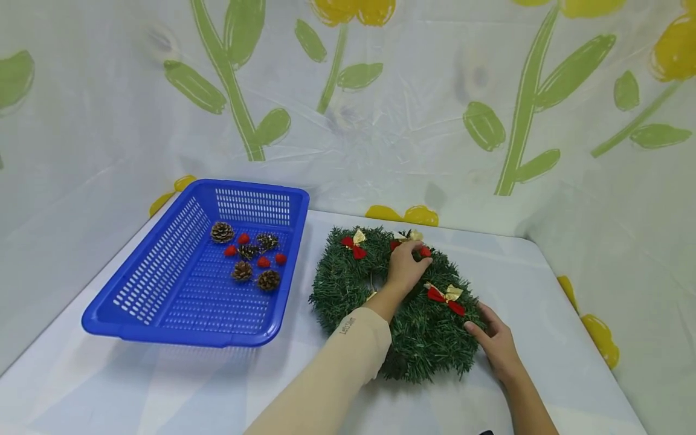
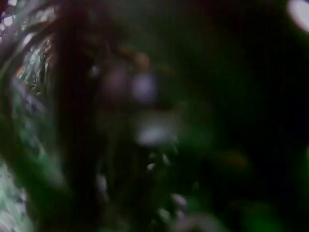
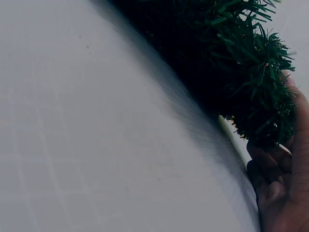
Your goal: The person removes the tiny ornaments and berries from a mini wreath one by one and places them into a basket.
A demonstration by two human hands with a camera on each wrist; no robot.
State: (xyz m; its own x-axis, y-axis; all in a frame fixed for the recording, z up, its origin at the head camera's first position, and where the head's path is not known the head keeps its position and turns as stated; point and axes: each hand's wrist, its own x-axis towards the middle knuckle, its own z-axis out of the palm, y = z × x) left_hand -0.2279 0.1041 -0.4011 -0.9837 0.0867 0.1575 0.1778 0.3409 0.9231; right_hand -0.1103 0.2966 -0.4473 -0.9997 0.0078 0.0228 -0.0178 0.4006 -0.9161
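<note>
A round green wreath lies on the table, trimmed with red and gold bows, among them one bow on its right side. My left hand reaches over the wreath's middle and pinches a small red ball between thumb and fingertips, right at the far part of the greenery. With my right hand I hold the wreath's right edge, thumb on top. In the right wrist view, fingers curl beneath the wreath's needles. The left wrist view is dark and blurred, mostly greenery.
To the left stands a blue plastic basket with slotted walls. Inside it are several pine cones and several red balls. A curtain printed with flowers hangs behind the white table.
</note>
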